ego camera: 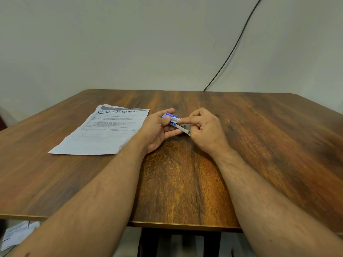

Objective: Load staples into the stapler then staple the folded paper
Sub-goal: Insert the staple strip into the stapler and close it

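Your left hand (157, 127) grips the staple box (171, 118); your right hand (206, 130) pinches its tray (183, 127). Pulled too far, staples may spill mid-table (185, 182).

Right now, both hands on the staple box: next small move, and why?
Probably slide the inner tray further out with the right hand while the left hand holds the blue staple box: the tray is only partly out, and no stapler is in view yet.

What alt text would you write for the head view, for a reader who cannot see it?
Two bare hands hold a small blue staple box above a wooden table: the left hand grips the box while the right hand holds its pulled-out inner tray. A printed paper lies flat to the left; no stapler is visible.
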